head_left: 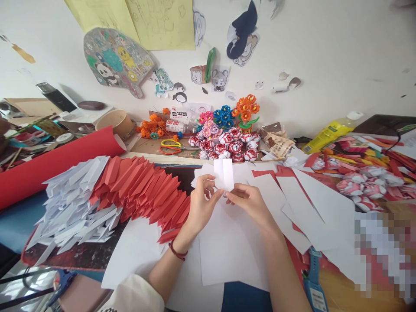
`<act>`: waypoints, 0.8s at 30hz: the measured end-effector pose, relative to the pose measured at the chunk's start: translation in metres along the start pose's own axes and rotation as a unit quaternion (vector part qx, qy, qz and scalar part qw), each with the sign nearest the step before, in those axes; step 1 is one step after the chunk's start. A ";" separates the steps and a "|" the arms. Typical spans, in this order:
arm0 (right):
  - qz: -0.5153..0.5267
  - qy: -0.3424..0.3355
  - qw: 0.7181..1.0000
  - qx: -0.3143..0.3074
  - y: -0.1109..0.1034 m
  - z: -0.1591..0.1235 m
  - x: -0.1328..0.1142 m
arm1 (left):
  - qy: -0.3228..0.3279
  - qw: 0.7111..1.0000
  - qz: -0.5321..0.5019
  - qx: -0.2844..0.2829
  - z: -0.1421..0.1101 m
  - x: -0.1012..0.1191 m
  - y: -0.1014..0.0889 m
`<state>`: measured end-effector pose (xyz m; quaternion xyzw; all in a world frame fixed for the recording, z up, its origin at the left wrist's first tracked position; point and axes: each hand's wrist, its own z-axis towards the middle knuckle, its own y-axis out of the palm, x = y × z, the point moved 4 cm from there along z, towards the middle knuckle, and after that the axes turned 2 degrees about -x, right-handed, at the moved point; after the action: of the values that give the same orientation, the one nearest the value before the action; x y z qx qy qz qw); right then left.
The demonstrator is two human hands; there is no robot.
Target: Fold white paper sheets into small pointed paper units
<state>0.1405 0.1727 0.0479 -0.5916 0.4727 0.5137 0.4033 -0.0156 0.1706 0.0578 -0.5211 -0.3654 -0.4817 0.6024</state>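
Between my two hands a small creased piece of white paper [224, 173] is held upright, with a fold line down it. My left hand [203, 201] pinches its left and lower edge between thumb and fingers. The fingertips of my right hand [248, 199] close on its lower right corner. Below lie large white sheets [232, 247] spread over the table. Just left of my left hand runs a long row of folded red paper pieces [139, 186], and beyond it a heap of folded white paper pieces [78, 208].
Red-and-white paper flowers [227, 145] and orange flowers [247, 110] stand along the wall. A red paper roll [58, 167] lies at left. White sheets over red ones [315, 203], a blue watch [314, 277] and a yellow bottle [331, 132] are at right.
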 end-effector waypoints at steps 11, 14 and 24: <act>-0.019 0.020 0.999 -0.019 0.004 0.001 0.006 | 0.004 1.000 0.003 0.014 -0.002 -0.001 0.002; -0.017 0.021 0.999 -0.018 0.005 0.002 0.006 | 0.002 1.000 -0.002 0.017 -0.002 -0.002 0.002; 0.022 0.019 1.000 -0.005 0.006 0.003 0.006 | 0.001 0.998 0.060 -0.033 0.000 -0.005 0.002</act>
<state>0.1345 0.1736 0.0414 -0.5929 0.4904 0.5133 0.3801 -0.0150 0.1717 0.0523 -0.5612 -0.3169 -0.4568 0.6132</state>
